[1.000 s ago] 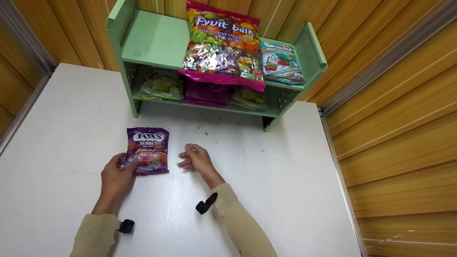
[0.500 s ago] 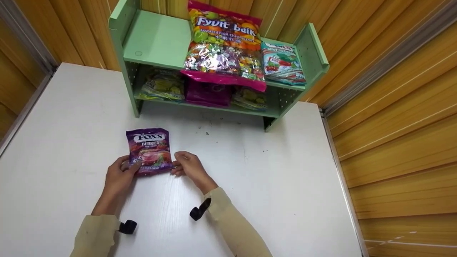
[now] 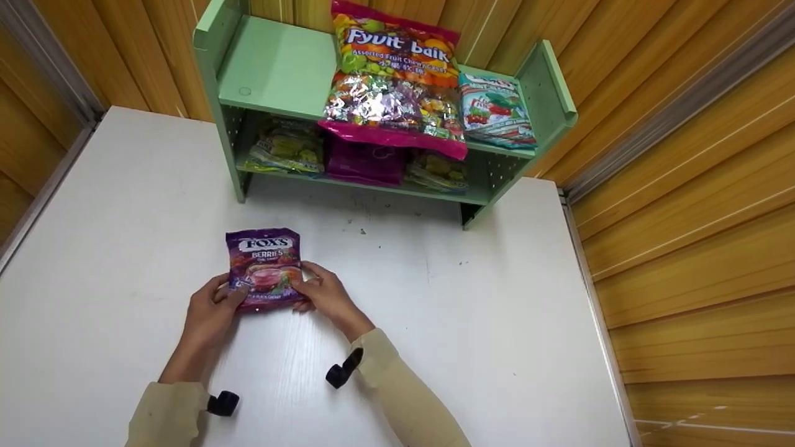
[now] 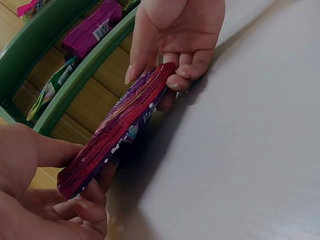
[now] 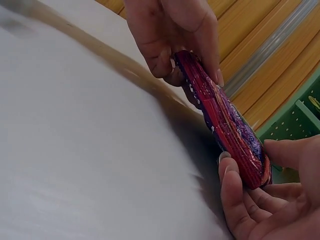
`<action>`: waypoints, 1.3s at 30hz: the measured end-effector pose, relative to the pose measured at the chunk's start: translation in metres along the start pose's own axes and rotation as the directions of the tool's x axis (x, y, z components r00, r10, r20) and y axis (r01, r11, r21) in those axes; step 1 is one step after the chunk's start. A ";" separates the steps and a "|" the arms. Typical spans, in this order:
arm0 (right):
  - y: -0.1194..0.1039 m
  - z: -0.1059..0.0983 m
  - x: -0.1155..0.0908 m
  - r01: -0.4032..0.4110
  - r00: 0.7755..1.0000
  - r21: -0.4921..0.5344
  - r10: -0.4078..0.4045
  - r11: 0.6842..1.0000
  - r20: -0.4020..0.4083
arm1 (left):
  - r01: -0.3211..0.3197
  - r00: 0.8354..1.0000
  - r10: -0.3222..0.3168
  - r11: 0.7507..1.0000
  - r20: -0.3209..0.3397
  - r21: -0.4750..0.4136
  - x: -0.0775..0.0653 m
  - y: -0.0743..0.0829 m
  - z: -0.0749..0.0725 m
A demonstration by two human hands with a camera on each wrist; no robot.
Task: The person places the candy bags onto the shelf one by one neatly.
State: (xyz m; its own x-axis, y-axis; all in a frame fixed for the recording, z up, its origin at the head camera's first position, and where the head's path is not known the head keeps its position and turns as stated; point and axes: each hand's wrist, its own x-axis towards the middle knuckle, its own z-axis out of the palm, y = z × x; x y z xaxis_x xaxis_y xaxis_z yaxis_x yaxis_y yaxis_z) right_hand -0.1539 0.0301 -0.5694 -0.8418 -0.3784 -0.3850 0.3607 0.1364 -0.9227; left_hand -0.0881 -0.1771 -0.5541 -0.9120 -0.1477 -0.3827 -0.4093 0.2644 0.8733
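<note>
A purple Fox's Berries candy bag [image 3: 266, 264] is held above the white table between both hands, its printed front facing up. My left hand [image 3: 211, 313] grips the lower left edge, thumb on the front and fingers behind. On the opposite side my right hand [image 3: 332, 301] pinches the lower right edge, thumb likewise on the front. Seen from the left wrist, the candy bag [image 4: 117, 130] shows its crimped bottom end, with fingers tucked beneath. The right wrist view shows the same candy bag [image 5: 222, 117] tilted, a hand at either end.
Beyond the hands stands a green two-tier shelf [image 3: 273, 62]. Its top carries a large Fyvit baik candy bag [image 3: 394, 81] and teal mint candy bags [image 3: 497, 112]. Yellow-green candy bags [image 3: 286, 149] and a magenta bag [image 3: 366, 162] lie on the lower tier. Wooden panels surround the white table [image 3: 497, 310].
My right hand has moved left from beside the candy bag and now pinches its right edge. The bag and my left hand have shifted slightly right and toward me.
</note>
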 end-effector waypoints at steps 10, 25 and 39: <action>-0.002 0.001 -0.005 0.034 0.999 -0.018 -0.034 0.999 0.016 | -0.010 0.999 0.008 0.997 0.036 0.075 -0.007 0.001 0.010; -0.008 0.006 -0.014 0.161 0.985 -0.220 -0.169 0.962 -0.017 | -0.101 0.995 0.100 0.994 0.008 0.050 -0.013 -0.002 0.017; -0.033 0.007 -0.029 0.219 0.966 -0.387 -0.255 0.896 -0.043 | -0.182 0.976 0.181 0.983 -0.123 0.003 -0.024 0.015 0.020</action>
State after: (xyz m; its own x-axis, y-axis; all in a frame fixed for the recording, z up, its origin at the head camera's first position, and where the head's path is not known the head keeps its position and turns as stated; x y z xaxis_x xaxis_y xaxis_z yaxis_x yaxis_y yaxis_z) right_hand -0.1386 0.0306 -0.5271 -0.9223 -0.3611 -0.1376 -0.0168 0.3931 -0.9193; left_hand -0.0731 -0.1508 -0.5381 -0.9606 -0.2132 -0.1782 -0.2363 0.2896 0.9275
